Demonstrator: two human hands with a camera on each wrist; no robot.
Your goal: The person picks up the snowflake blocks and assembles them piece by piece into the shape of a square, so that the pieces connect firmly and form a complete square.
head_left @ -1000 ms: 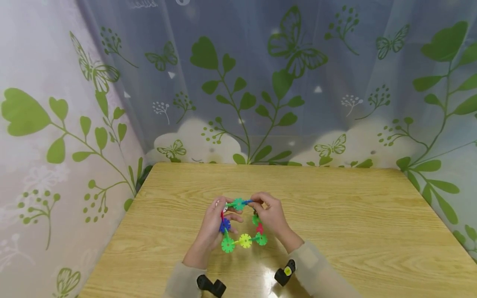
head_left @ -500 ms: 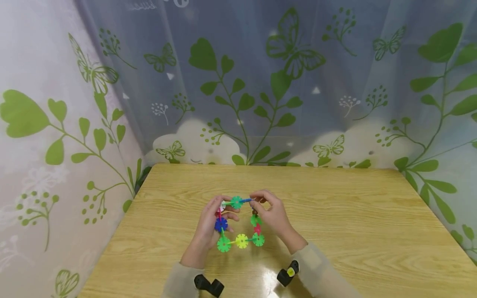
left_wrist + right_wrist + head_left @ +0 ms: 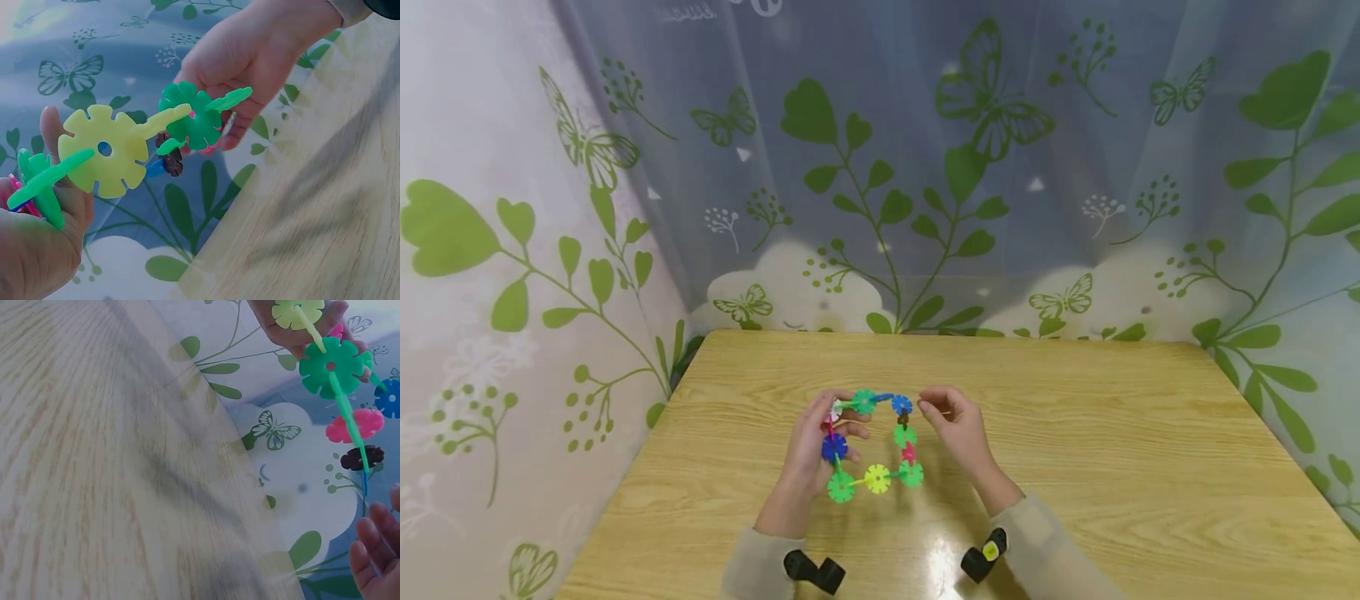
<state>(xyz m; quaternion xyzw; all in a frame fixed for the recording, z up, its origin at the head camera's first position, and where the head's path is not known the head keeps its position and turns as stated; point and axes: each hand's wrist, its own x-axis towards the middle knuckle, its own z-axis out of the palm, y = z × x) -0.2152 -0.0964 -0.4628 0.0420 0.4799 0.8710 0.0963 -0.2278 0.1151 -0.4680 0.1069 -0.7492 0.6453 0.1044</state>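
Observation:
A closed loop of interlocking plastic snowflake discs (image 3: pixel 877 479) hangs over the table, coloured green, yellow, blue, red, white and brown. My left hand (image 3: pixel 808 442) grips the loop at its left side, by the white disc (image 3: pixel 836 412), with several fingers spread behind it. My right hand (image 3: pixel 958 425) holds nothing; its fingers are loosely bent just right of the blue disc (image 3: pixel 902 405) at the loop's upper right corner. In the left wrist view a yellow disc (image 3: pixel 103 153) is closest. Below the brown disc (image 3: pixel 362 457) in the right wrist view, the right fingertips (image 3: pixel 369 531) are apart from the loop.
The wooden table (image 3: pixel 1112 433) spreads out under both hands. Behind it hangs a curtain (image 3: pixel 880 167) printed with leaves and butterflies, and a similar pale cloth (image 3: pixel 512 333) covers the left side. Dark camera mounts (image 3: pixel 814 572) sit on both wrists.
My right hand has let go of the blue disc corner and drawn off to the right. My left hand has shifted slightly left with the loop, so the blue and brown discs now show.

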